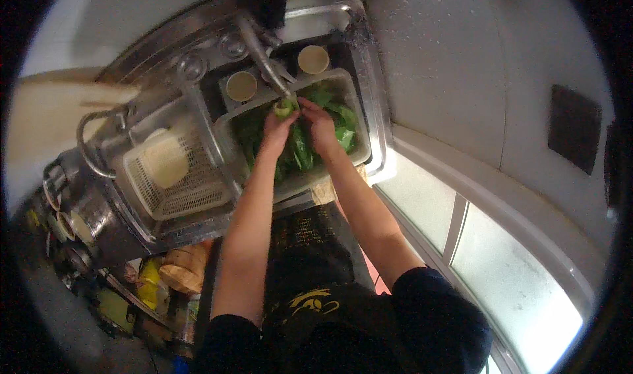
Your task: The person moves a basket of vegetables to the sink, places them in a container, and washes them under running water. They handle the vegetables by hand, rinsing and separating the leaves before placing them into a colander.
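Observation:
Under the metal faucet spout [267, 62], my left hand [277, 132] is closed around a bunch of leafy greens [301, 149], its pale cut stem end [283, 109] pointing up toward the spout. My right hand [319, 127] touches the same bunch from the right, fingers bent near the stems; whether it grips them cannot be told. The bunch hangs down into a rectangular translucent plastic tub [366, 146] in the sink, where more green leaves [346, 122] lie at the right and left. Water in the tub is hard to make out.
Left of the tub, a white plastic basket [143, 193] with a pale rounded item [165, 159] sits in another sink basin. Two round tan-topped containers [242, 86] stand behind the tub. A bent metal pipe [86, 146] rises at the left. A wall [445, 67] bounds the right side.

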{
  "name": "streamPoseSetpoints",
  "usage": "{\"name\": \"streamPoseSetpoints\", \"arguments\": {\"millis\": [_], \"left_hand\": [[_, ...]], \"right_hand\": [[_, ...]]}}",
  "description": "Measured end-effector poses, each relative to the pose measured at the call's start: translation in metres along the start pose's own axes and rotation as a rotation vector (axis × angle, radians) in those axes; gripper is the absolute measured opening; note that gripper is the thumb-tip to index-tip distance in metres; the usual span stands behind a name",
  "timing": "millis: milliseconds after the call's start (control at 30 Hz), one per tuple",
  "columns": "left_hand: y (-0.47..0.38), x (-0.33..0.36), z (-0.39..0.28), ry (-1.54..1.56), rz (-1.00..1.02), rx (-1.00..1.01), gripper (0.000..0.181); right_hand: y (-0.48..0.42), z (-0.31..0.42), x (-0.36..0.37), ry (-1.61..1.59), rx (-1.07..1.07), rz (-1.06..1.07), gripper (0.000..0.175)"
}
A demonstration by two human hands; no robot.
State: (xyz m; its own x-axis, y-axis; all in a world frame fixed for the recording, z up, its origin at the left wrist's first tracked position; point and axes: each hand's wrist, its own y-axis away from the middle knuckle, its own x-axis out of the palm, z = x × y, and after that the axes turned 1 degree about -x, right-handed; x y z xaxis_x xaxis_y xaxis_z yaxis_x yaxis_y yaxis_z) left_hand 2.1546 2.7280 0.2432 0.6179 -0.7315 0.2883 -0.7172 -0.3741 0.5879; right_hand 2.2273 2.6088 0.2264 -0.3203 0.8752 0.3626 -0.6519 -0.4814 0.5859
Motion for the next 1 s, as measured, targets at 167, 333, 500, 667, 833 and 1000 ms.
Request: {"name": "streamPoseSetpoints", "arguments": {"millis": [167, 333, 500, 667, 833, 1000], "left_hand": [[0.005, -0.037, 0.001, -0.172, 0.166, 0.055, 0.042], [-0.002, -0.047, -0.001, 0.519, 0.099, -0.366, 0.039], [0.007, -0.020, -0.020, -0.013, -0.079, -0.181, 0.037], [0.008, -0.025, -0.024, -0.030, -0.224, -0.157, 0.042], [0.008, -0.038, -0.029, 0.320, 0.003, -0.228, 0.045], [-0.008, -0.024, -0.007, 0.043, -0.240, -0.108, 0.047]], "right_hand": [[0.018, 0.028, 0.029, 0.229, -0.029, -0.016, 0.035], [-0.011, 0.007, -0.001, 0.391, -0.001, -0.014, 0.046], [-0.016, -0.012, -0.007, 0.617, -0.076, -0.155, 0.048], [0.005, 0.022, 0.006, 0.679, -0.031, 0.118, 0.051], [-0.003, 0.019, 0.007, 0.615, -0.143, 0.101, 0.053], [-0.003, 0.013, 0.014, 0.848, -0.316, 0.218, 0.050]]}}
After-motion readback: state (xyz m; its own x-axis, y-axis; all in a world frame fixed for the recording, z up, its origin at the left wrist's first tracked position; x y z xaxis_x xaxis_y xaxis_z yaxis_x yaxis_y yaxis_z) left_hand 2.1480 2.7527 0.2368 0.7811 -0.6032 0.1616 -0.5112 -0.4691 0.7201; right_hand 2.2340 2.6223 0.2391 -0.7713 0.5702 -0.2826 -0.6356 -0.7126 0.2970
